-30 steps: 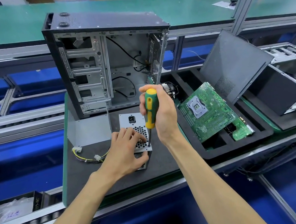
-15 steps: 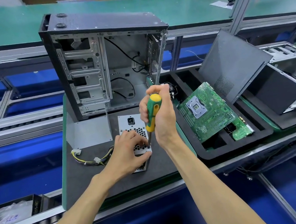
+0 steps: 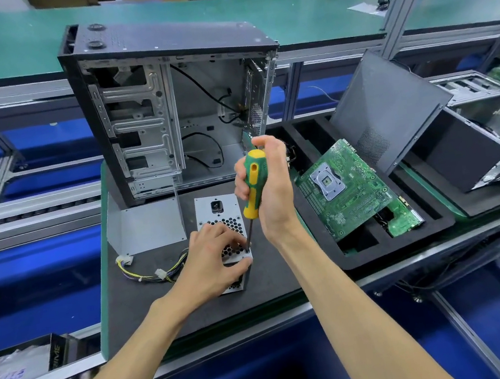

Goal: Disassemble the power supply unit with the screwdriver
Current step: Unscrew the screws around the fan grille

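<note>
Green-and-yellow screwdriver (image 3: pixel 254 185), silver honeycomb-perforated power supply unit (image 3: pixel 218 213), green motherboard (image 3: pixel 343 185)

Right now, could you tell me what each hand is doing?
Left hand: grips the power supply unit.
Right hand: grips the screwdriver.

Power supply unit (image 3: pixel 217 208): silver metal box, honeycomb vent grille and black socket on its upward face, lying flat near the middle of the dark mat (image 3: pixel 134 291). Screwdriver (image 3: pixel 254 185): green-and-yellow handle, dark shaft, near-upright, tip on the unit's near right corner.
</note>
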Demonstrator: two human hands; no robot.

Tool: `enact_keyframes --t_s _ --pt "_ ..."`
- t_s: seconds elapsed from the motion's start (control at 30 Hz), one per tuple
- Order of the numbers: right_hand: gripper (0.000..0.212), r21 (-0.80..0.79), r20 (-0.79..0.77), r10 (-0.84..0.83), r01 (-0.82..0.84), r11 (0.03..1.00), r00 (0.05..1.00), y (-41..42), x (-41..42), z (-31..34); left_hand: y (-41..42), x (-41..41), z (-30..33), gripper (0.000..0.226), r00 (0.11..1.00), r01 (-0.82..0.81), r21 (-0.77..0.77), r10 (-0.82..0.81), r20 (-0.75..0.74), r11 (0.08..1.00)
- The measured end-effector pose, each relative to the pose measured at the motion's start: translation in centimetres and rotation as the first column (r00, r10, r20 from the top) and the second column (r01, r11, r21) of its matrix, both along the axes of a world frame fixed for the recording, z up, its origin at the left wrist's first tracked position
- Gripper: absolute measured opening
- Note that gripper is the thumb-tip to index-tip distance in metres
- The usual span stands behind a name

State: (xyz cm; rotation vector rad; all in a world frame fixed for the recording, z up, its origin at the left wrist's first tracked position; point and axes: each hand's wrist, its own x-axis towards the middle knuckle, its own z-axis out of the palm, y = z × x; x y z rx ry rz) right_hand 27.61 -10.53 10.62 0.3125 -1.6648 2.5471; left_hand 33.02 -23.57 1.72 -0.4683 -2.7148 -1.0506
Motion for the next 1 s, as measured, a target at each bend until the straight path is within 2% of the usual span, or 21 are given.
enact_keyframes --t_s 0.13,0.27,0.37,0.53,0.6,0.7,0.83,1.0 --pt "0.016 0.047 -0.065 -0.043 0.047 0.998 0.997 0.0 0.1 -0.2 0.0 0.0 0.0 0.019 1.0 -0.002 0.001 0.002 -0.001 1.0" --pt "0.032 0.035 -0.029 -0.024 0.025 0.999 0.999 0.1 0.1 -0.1 0.0 0.0 0.1 0.018 1.0 0.002 0.003 -0.002 0.005 1.0" --pt "0.023 0.014 -0.018 -0.004 0.004 1.0 1.0 -0.1 0.2 0.0 0.0 0.0 0.1 0.018 1.0 0.004 0.002 -0.004 0.006 1.0" --pt "0.014 0.073 -0.123 -0.029 0.038 0.997 0.992 -0.5 0.8 0.0 0.1 0.0 0.3 0.018 1.0 -0.003 0.003 0.003 0.016 1.0" --pt "0.023 0.089 -0.108 -0.05 0.06 0.994 0.993 -0.5 0.6 -0.1 0.1 0.1 0.4 0.017 1.0 -0.002 0.003 0.002 0.019 1.0" --pt "0.04 0.027 -0.034 -0.033 0.034 0.999 0.999 -0.3 0.4 0.0 0.0 0.2 0.5 0.016 1.0 0.01 -0.012 -0.01 0.022 1.0" --pt "0.026 0.008 -0.043 -0.042 0.042 0.999 0.998 0.0 0.5 -0.1 0.0 0.1 0.7 0.01 1.0 0.008 -0.03 -0.007 0.025 1.0" --pt "0.027 0.094 -0.077 -0.094 0.101 0.99 0.993 0.3 0.8 -0.6 0.4 -0.3 1.1 0.005 0.999 -0.017 -0.085 0.021 0.047 0.996"
